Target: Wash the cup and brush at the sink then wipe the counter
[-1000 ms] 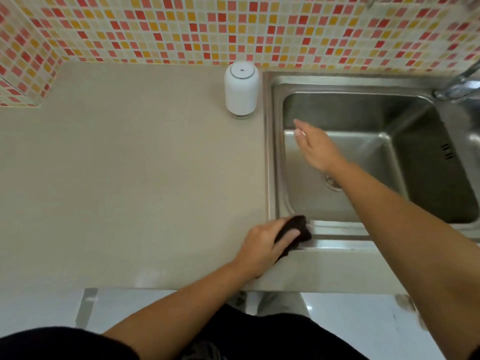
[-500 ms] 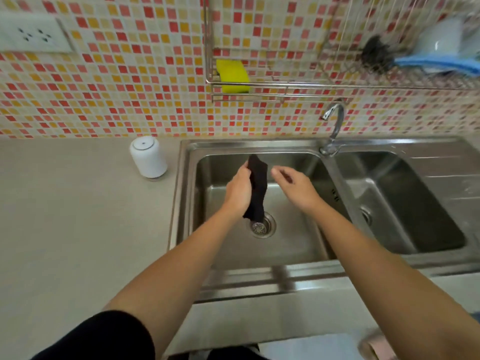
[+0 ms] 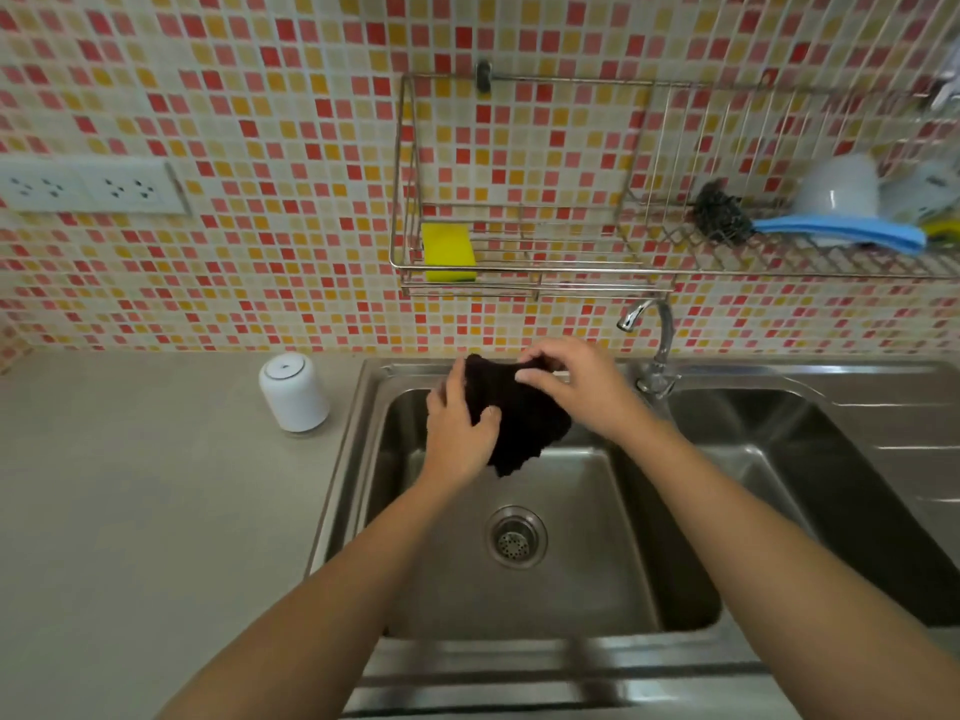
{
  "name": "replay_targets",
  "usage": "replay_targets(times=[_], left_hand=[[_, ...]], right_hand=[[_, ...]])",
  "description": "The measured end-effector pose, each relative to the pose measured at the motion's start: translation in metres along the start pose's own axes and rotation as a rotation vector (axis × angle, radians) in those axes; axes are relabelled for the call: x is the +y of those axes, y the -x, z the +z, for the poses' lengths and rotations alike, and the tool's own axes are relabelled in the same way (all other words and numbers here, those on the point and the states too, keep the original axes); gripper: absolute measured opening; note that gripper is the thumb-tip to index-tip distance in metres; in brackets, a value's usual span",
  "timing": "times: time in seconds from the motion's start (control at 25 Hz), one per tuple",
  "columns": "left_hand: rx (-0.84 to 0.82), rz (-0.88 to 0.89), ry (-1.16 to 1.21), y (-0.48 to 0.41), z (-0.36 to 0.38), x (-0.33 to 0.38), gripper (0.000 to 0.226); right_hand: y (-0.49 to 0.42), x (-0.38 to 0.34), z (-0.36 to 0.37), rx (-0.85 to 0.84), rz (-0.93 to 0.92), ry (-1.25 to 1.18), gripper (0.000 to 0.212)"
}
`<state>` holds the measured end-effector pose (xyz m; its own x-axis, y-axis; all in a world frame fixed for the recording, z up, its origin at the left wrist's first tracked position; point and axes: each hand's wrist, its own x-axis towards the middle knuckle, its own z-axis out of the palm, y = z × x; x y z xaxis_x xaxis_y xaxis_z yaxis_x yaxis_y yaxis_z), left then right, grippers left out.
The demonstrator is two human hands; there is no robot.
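Observation:
A black cloth is spread out over the left sink basin. My left hand grips its left side and my right hand pinches its upper right corner. On the wall rack at the upper right a white cup lies upside down. Beside it rests a brush with a blue handle and dark bristles. The beige counter stretches to the left of the sink.
A white cylindrical container stands on the counter next to the sink. The faucet rises between the two basins, spout turned left. A yellow sponge sits in the smaller wall rack. Wall sockets are at the left.
My left hand lifted the cloth from the sink's front edge to above the basin. My right hand has taken hold of it, and the cloth is now spread between both hands.

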<state>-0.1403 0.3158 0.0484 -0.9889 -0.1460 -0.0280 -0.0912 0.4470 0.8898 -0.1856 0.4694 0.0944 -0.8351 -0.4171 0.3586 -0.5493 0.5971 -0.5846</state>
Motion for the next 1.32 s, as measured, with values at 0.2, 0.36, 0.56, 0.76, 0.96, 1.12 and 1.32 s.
replay_targets(times=[0.2, 0.36, 0.56, 0.76, 0.96, 1.12, 1.32], left_hand=[[-0.066, 0.362, -0.221, -0.028, -0.027, 0.034, 0.037], [-0.175, 0.487, -0.283, -0.042, -0.061, 0.097, 0.012], [-0.23, 0.548, -0.299, -0.081, -0.101, 0.197, 0.043], [-0.161, 0.461, -0.312, -0.163, -0.079, 0.221, 0.063], [-0.112, 0.375, -0.66, -0.215, -0.027, 0.175, 0.062], [0.114, 0.487, -0.921, -0.221, -0.015, 0.178, 0.078], [0.1, 0.517, -0.754, -0.199, -0.038, 0.172, 0.051]], right_hand=[[-0.031, -0.026, -0.049, -0.106, -0.152, 0.226, 0.018], [-0.04, -0.034, -0.099, 0.035, -0.123, 0.077, 0.013], [-0.081, -0.025, -0.147, 0.231, -0.002, -0.287, 0.009], [-0.145, 0.018, -0.15, 0.268, 0.182, -0.168, 0.013], [-0.178, 0.071, -0.112, 0.068, 0.344, 0.139, 0.027], [-0.188, 0.081, -0.106, 0.113, 0.315, 0.312, 0.04], [-0.178, 0.059, -0.105, 0.169, 0.193, 0.252, 0.025]])
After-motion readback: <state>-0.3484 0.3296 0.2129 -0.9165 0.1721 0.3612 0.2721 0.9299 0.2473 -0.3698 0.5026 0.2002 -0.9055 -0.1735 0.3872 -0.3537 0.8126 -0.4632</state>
